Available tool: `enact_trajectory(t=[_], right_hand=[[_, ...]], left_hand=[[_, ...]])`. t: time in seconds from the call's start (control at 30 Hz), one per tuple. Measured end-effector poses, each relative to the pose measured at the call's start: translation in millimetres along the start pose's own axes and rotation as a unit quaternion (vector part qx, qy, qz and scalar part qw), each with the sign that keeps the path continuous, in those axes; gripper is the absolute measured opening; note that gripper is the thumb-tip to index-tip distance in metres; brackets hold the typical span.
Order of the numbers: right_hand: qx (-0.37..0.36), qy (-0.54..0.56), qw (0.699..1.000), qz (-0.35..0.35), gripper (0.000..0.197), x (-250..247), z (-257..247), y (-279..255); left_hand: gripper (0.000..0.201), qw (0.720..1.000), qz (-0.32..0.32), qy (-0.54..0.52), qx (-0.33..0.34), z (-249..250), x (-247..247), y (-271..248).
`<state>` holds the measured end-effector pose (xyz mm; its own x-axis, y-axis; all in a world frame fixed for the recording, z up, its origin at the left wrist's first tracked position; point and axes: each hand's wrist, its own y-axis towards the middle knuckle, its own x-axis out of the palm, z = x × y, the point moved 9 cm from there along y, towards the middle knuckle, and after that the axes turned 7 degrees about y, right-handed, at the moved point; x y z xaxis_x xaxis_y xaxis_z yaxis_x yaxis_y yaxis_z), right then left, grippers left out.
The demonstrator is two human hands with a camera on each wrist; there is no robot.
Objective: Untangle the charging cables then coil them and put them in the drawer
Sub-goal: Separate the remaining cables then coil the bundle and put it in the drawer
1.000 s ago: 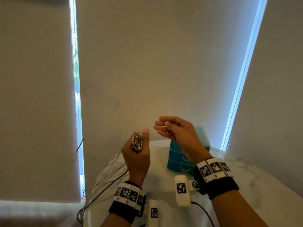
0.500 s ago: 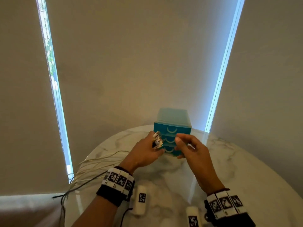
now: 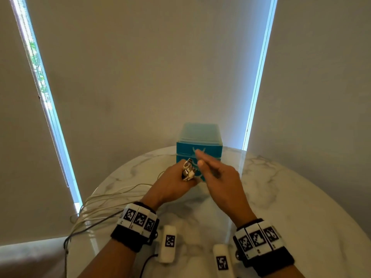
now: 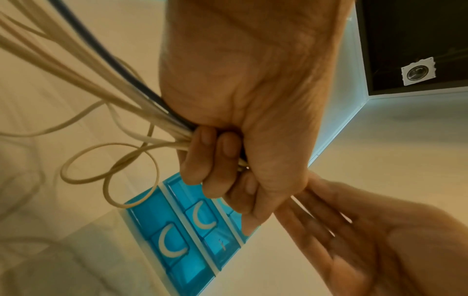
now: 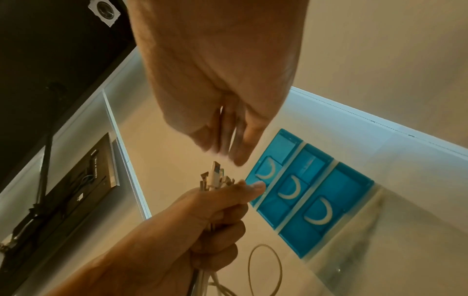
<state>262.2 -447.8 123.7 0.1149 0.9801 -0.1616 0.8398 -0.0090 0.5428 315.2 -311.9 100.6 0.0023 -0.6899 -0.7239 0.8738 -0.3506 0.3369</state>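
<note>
Charging cables trail in a loose fan across the left of the marble surface and over its left edge, several pale ones and one dark one, their near ends gathered into a single bunch. That gathering seems meant to bring every plug to one place, so that the strands can be picked out one at a time. Behind the hands stands the blue drawer unit, its three drawers shut, so nothing is stowed yet; it sits close, probably to keep the reach short once a cable is coiled.

The left hand is raised just in front of the unit, fist turned upward, its grip curled tight round the bunch. In the left wrist view the fingers wrap the cables where they enter the fist, and a couple of small loops hang below.

The right hand hovers beside it, holding nothing, fingers nearly straight and close together, tips pointing toward the plugs. Its outline is blurred.

The connector ends stick up out of the left fist, splayed, just beneath the right fingertips and apart from them.
</note>
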Motion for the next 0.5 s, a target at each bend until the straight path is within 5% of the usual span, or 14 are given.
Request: enact_trajectory(t=[0.1,0.23,0.5], right_hand=[[-0.003,-0.056,0.996,-0.070,0.040,23,0,-6],[0.008,-0.043,0.997,-0.066,0.041,18,-5,-7],[0.000,-0.049,0.997,-0.060,0.042,11,-13,-8]], left_hand=[[0.014,1.000,0.004,-0.020,0.009,7,-5,-5],[0.039,0.999,0.015,-0.033,0.011,9,-7,-7],[0.032,0.998,0.037,-0.048,0.011,3,-9,-3]])
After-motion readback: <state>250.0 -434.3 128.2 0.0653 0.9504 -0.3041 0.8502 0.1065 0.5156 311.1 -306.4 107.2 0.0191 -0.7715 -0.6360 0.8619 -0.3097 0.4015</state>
